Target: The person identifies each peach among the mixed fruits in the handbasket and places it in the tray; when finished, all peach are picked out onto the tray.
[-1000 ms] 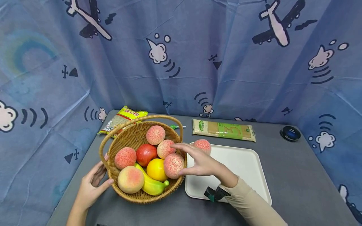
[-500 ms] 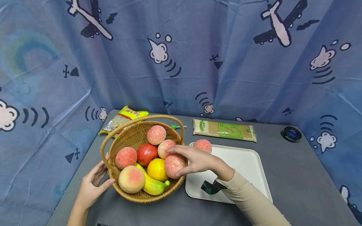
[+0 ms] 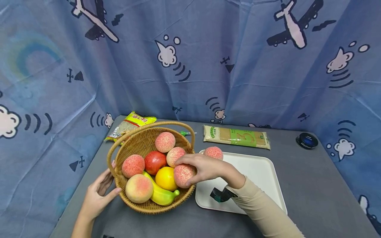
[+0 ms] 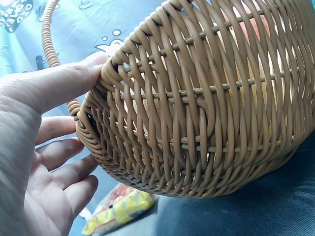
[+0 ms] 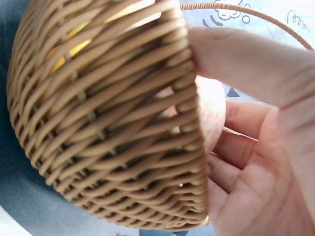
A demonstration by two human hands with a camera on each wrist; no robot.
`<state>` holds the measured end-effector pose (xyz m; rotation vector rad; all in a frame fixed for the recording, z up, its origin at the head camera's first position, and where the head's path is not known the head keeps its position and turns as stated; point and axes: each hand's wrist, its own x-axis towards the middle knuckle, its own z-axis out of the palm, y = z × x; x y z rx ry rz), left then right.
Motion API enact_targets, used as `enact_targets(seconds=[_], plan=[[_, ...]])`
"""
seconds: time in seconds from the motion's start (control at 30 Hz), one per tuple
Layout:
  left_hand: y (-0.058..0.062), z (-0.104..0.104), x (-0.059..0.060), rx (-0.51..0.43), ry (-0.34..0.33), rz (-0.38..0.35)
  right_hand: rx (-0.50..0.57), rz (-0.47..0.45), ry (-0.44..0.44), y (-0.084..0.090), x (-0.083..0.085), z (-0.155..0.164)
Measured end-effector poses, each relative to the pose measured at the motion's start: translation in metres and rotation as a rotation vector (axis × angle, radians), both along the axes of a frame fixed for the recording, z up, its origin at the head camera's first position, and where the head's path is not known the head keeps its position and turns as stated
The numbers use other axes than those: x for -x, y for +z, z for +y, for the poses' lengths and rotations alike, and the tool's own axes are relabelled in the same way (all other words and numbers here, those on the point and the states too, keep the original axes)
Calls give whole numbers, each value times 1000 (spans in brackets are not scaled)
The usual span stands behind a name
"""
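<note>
A wicker basket (image 3: 148, 210) with a tall handle holds several peaches, including a large yellow-pink peach (image 3: 139, 188), plus a red apple (image 3: 155, 162), a round yellow fruit (image 3: 166, 178) and a banana (image 3: 163, 196). My left hand (image 3: 98, 193) rests against the basket's left side. Its thumb touches the rim beside the handle's foot, and the fingers lie loosely extended in the left wrist view. At the right rim, my right hand (image 3: 205, 167) grips a speckled pink peach (image 3: 183, 176) between thumb and fingers. The basket wall hides much of that peach in the right wrist view.
Right of the basket lies a white tray (image 3: 256, 175), with another pink peach (image 3: 213, 152) at its far left corner. Behind are a yellow-topped food bag (image 3: 131, 122), a flat green-and-tan packet (image 3: 236, 137), a small green item (image 3: 184, 133) and a round black object (image 3: 307, 141).
My right hand has moved slightly left over the rim, and its fingers have closed round the speckled peach. The left hand stays at the basket's side.
</note>
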<state>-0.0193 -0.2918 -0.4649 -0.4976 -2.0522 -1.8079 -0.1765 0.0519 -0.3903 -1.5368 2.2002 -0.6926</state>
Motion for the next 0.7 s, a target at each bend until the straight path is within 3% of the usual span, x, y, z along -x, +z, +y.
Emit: enact_targets(seconds=[0.3, 0.7], plan=[[-2, 1, 0, -3, -2, -1, 63, -35, -51, -1, -2, 2], [-2, 0, 0, -26, -24, 21, 365, -151, -152, 1, -5, 13]])
